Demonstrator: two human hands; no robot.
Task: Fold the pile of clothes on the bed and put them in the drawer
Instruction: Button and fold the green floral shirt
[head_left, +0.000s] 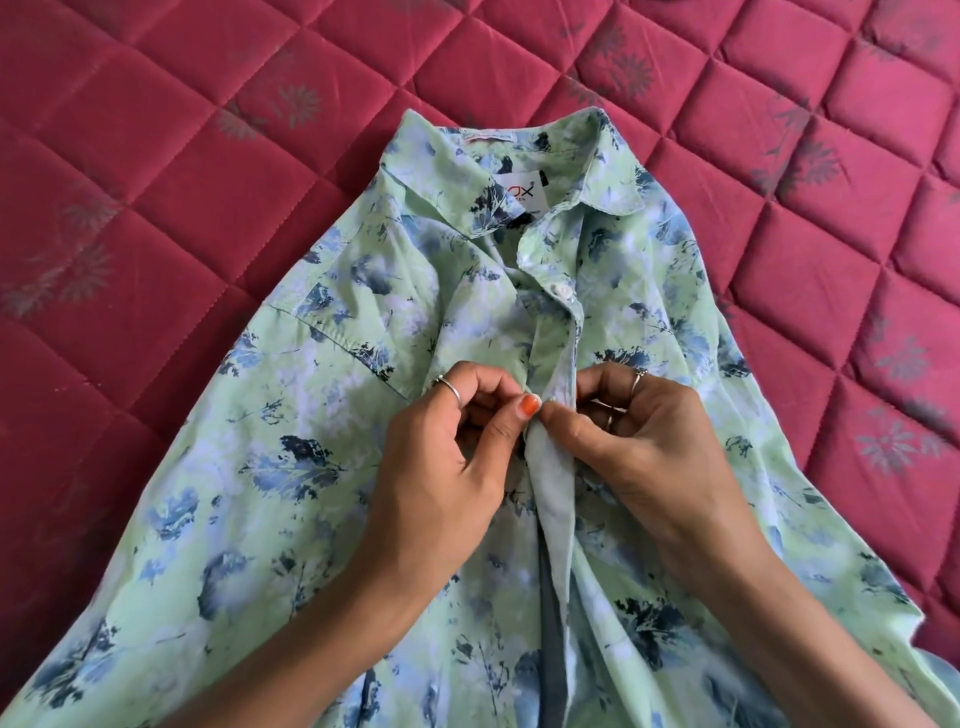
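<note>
A light green shirt (291, 467) with blue leaf prints lies face up on the bed, collar pointing away from me. One white button near the collar is fastened. My left hand (447, 467) pinches the left front edge at mid-chest. My right hand (639, 447) pinches the button placket right beside it, thumb tips almost touching. Below my hands the front hangs apart, showing a dark strip of fabric underneath.
A red quilted mattress (156, 156) with faded flower prints surrounds the shirt on the left, far side and right. A white brand label (522, 195) shows inside the collar. No drawer or other clothes are in view.
</note>
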